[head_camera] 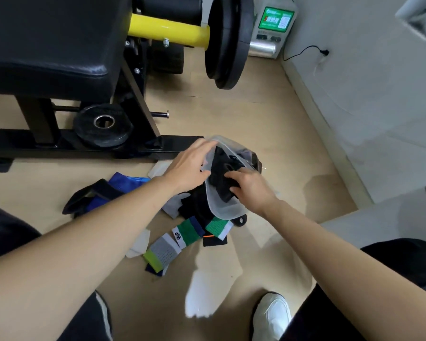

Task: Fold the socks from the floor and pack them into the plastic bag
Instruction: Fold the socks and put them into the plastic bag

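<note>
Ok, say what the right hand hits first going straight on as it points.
The right hand, gripping a black sock, would likely meet the dark socks already in the plastic bag; depth is unclear.

Clear plastic bag point(228, 210) gapes open, black socks point(221, 178) inside; bright socks point(182, 236) strewn on floor

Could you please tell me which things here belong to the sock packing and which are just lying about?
Job: plastic bag, held open by the left hand; black sock, gripped by the right hand at the bag's mouth; striped socks loose on the floor.
Lying about: weight bench, weight plates, charging box, white shoe.
</note>
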The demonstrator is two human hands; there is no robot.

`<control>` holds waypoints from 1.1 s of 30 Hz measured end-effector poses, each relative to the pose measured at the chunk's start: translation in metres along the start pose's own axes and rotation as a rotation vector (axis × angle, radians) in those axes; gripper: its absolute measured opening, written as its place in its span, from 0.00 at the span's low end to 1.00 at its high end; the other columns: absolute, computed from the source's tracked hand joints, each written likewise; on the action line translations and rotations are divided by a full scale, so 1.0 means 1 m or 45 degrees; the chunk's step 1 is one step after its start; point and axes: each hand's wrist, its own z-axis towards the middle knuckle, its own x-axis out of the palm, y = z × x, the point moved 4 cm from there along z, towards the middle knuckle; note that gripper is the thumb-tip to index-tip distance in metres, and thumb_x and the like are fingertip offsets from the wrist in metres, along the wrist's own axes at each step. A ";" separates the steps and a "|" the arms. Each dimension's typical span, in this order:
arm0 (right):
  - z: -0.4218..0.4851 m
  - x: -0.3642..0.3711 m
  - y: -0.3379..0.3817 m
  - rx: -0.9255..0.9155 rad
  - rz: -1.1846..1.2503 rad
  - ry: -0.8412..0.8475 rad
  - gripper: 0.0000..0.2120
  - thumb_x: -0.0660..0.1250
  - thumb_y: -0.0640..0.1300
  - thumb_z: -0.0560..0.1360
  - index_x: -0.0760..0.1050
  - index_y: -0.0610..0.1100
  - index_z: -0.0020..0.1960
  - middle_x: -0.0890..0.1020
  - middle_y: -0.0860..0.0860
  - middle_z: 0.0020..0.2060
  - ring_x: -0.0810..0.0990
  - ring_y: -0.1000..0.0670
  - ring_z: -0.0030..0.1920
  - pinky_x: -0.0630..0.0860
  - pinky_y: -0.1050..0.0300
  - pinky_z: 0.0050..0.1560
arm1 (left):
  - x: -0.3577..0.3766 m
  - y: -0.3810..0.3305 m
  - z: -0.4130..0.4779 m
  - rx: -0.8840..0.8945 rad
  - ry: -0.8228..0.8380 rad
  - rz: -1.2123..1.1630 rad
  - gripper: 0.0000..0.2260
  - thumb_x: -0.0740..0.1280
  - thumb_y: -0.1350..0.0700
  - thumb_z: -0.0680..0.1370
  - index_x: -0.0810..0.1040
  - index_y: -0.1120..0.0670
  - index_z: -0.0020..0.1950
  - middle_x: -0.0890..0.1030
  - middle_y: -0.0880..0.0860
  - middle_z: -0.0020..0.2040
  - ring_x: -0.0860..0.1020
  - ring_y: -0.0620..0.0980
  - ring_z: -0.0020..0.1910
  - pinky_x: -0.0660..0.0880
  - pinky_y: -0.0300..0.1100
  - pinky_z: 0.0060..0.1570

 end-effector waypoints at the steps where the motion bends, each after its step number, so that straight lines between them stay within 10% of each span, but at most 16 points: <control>1: 0.009 0.007 -0.002 0.045 0.009 0.045 0.25 0.69 0.39 0.76 0.71 0.46 0.72 0.77 0.43 0.60 0.78 0.38 0.59 0.74 0.47 0.60 | 0.000 0.000 0.002 0.004 0.003 -0.017 0.34 0.72 0.64 0.74 0.64 0.51 0.78 0.69 0.48 0.70 0.77 0.48 0.50 0.77 0.47 0.52; 12: 0.088 0.061 -0.050 0.426 0.239 0.270 0.44 0.69 0.53 0.76 0.46 0.44 0.81 0.61 0.43 0.78 0.62 0.42 0.76 0.61 0.49 0.75 | -0.011 0.006 0.031 0.026 -0.008 -0.072 0.37 0.68 0.69 0.73 0.62 0.50 0.79 0.68 0.46 0.70 0.76 0.48 0.50 0.74 0.43 0.49; 18: 0.099 0.097 -0.062 0.605 -0.036 0.628 0.43 0.51 0.73 0.75 0.37 0.56 0.80 0.46 0.47 0.81 0.44 0.38 0.79 0.46 0.39 0.76 | -0.004 0.007 0.032 0.070 0.022 -0.038 0.36 0.68 0.69 0.72 0.63 0.51 0.78 0.69 0.47 0.68 0.75 0.48 0.47 0.70 0.41 0.47; 33: 0.086 0.085 -0.061 0.459 -0.108 0.546 0.42 0.50 0.75 0.71 0.42 0.61 0.79 0.52 0.45 0.80 0.52 0.35 0.78 0.53 0.34 0.75 | -0.002 0.015 0.008 0.037 0.016 -0.182 0.28 0.71 0.67 0.71 0.77 0.46 0.68 0.71 0.45 0.66 0.76 0.49 0.52 0.79 0.45 0.50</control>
